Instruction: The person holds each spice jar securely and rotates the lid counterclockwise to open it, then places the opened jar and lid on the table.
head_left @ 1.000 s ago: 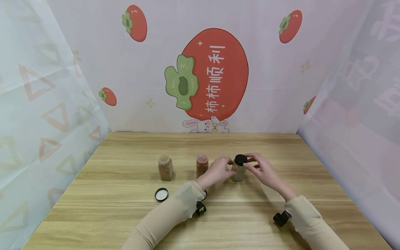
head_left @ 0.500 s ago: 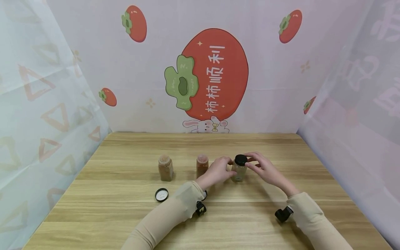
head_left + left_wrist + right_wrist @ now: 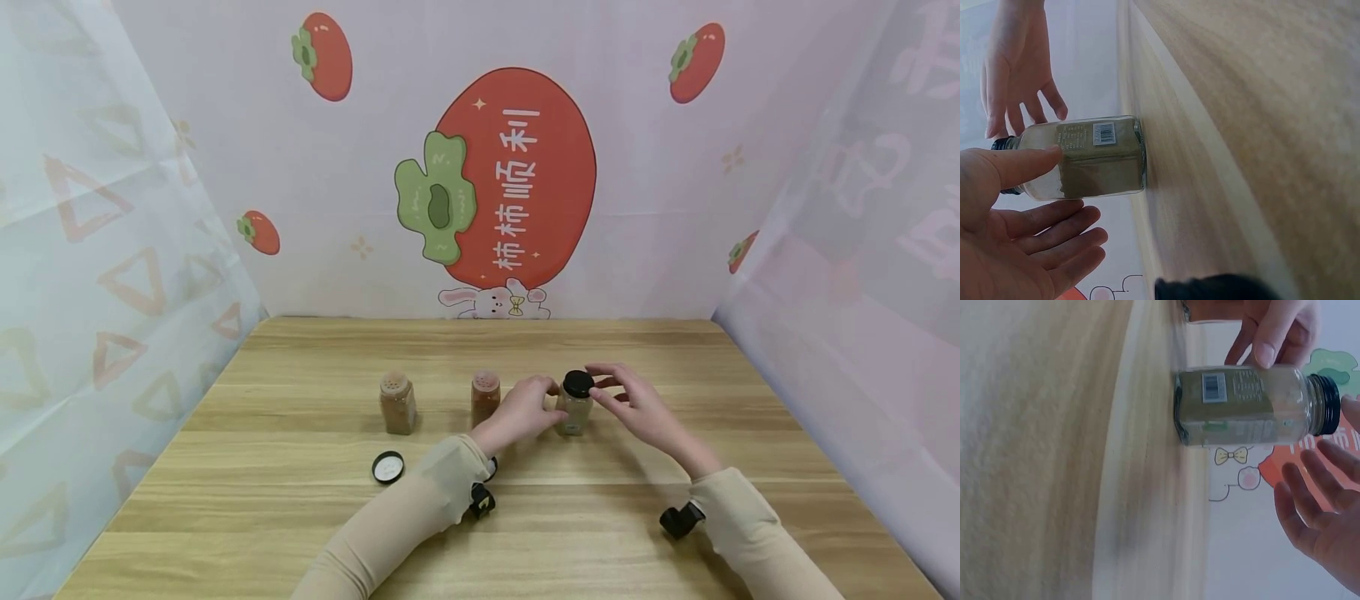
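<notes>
A glass spice jar (image 3: 573, 417) with a greenish-brown powder stands upright on the table, its black lid (image 3: 578, 383) on top. My left hand (image 3: 525, 408) holds the jar's body from the left, the thumb lying along the glass in the left wrist view and the fingers on the far side. My right hand (image 3: 637, 408) is at the lid's right side. Its fingers are spread and loosely bent, with the thumb tip right beside the lid's edge in the right wrist view. A barcode label (image 3: 1214, 387) shows on the jar.
Left of the hands stand two lidless spice jars with perforated tops, one light brown (image 3: 398, 408) and one reddish (image 3: 485, 400). An upturned black lid (image 3: 387, 467) lies before the light brown jar. Another lid (image 3: 491, 468) is partly hidden by the left sleeve.
My right hand has shifted slightly right, its thumb moving from the lid's front to its right edge. My left hand and the jar have stayed in place.
</notes>
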Tool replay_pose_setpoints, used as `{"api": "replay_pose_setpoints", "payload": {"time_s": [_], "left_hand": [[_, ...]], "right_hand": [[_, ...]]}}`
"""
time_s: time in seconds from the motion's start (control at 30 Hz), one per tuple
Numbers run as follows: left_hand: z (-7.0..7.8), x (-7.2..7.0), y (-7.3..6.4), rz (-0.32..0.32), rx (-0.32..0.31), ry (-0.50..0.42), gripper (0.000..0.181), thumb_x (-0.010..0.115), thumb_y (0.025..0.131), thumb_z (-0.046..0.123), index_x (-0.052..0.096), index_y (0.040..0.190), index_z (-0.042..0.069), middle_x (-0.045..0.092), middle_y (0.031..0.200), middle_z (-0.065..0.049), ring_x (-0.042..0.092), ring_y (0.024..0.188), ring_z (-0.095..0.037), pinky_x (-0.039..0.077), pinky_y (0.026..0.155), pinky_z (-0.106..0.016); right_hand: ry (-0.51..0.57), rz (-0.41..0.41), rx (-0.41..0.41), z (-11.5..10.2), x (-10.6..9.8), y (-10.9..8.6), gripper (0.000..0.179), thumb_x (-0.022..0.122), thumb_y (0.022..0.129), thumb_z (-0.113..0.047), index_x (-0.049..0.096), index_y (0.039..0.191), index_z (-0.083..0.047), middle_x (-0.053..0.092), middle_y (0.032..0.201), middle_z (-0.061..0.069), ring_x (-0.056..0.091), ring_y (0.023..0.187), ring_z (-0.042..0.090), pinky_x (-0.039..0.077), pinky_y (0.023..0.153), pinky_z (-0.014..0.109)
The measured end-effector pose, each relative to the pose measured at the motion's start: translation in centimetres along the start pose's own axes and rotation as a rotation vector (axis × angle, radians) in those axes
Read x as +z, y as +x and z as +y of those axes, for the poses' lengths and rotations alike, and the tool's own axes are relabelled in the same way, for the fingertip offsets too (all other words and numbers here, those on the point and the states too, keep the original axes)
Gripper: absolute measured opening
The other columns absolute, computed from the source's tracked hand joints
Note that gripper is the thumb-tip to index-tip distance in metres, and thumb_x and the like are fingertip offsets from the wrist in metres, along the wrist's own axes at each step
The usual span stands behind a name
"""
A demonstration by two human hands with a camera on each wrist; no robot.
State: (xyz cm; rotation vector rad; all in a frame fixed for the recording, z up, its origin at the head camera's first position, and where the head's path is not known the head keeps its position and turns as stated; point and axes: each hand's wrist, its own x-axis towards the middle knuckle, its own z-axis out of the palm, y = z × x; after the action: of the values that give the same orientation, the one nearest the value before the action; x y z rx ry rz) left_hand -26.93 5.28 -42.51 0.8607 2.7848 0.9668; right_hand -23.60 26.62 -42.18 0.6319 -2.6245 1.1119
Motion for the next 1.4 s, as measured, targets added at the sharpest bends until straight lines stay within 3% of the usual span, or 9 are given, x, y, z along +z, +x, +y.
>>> {"api": "replay_pose_setpoints", "payload": {"time_s": [0.2, 0.63, 0.97, 1.17, 1.4], "left_hand": [[0.0, 0.0, 0.0, -0.002, 0.001, 0.017, 0.042, 0.072, 0.085, 0.026, 0.061, 0.119, 0.005, 0.063, 0.118, -0.007, 0.061, 0.097, -0.016, 0.051, 0.081, -0.027], [0.0, 0.0, -0.1, -0.001, 0.002, 0.026, 0.041, 0.072, 0.085, 0.027, 0.061, 0.119, 0.006, 0.064, 0.117, -0.006, 0.060, 0.096, -0.015, 0.051, 0.080, -0.025], [-0.1, 0.0, 0.0, -0.003, 0.001, 0.019, 0.042, 0.071, 0.086, 0.027, 0.060, 0.120, 0.006, 0.063, 0.119, -0.007, 0.061, 0.104, -0.019, 0.052, 0.086, -0.029], [-0.1, 0.0, -0.1, -0.004, 0.002, 0.011, 0.042, 0.071, 0.086, 0.027, 0.060, 0.120, 0.006, 0.062, 0.120, -0.008, 0.060, 0.108, -0.020, 0.051, 0.090, -0.030], [-0.2, 0.1, 0.0, -0.006, 0.005, 0.008, 0.043, 0.071, 0.086, 0.027, 0.060, 0.121, 0.005, 0.063, 0.120, -0.007, 0.060, 0.105, -0.019, 0.052, 0.086, -0.029]], "right_hand": [[-0.004, 0.052, 0.023, -0.3, 0.6, 0.0, 0.041, 0.064, 0.091, -0.025, 0.053, 0.127, -0.009, 0.055, 0.126, 0.011, 0.059, 0.107, 0.031, 0.054, 0.078, 0.035], [-0.016, 0.094, 0.044, -0.9, 1.3, 0.3, 0.043, 0.068, 0.088, -0.027, 0.055, 0.122, -0.006, 0.057, 0.121, 0.013, 0.060, 0.104, 0.032, 0.056, 0.077, 0.041], [0.004, 0.016, -0.016, -0.7, 0.7, 0.5, 0.037, 0.063, 0.091, -0.014, 0.054, 0.126, -0.005, 0.055, 0.123, 0.015, 0.057, 0.107, 0.032, 0.056, 0.078, 0.037], [0.008, -0.066, -0.033, -2.1, -0.3, 0.5, 0.039, 0.058, 0.093, -0.005, 0.050, 0.131, 0.001, 0.051, 0.126, 0.022, 0.056, 0.111, 0.038, 0.054, 0.080, 0.042], [0.043, -0.146, -0.058, 0.2, -0.5, 0.8, 0.039, 0.054, 0.097, -0.014, 0.048, 0.135, -0.008, 0.048, 0.132, 0.015, 0.054, 0.115, 0.036, 0.054, 0.083, 0.041]]}}
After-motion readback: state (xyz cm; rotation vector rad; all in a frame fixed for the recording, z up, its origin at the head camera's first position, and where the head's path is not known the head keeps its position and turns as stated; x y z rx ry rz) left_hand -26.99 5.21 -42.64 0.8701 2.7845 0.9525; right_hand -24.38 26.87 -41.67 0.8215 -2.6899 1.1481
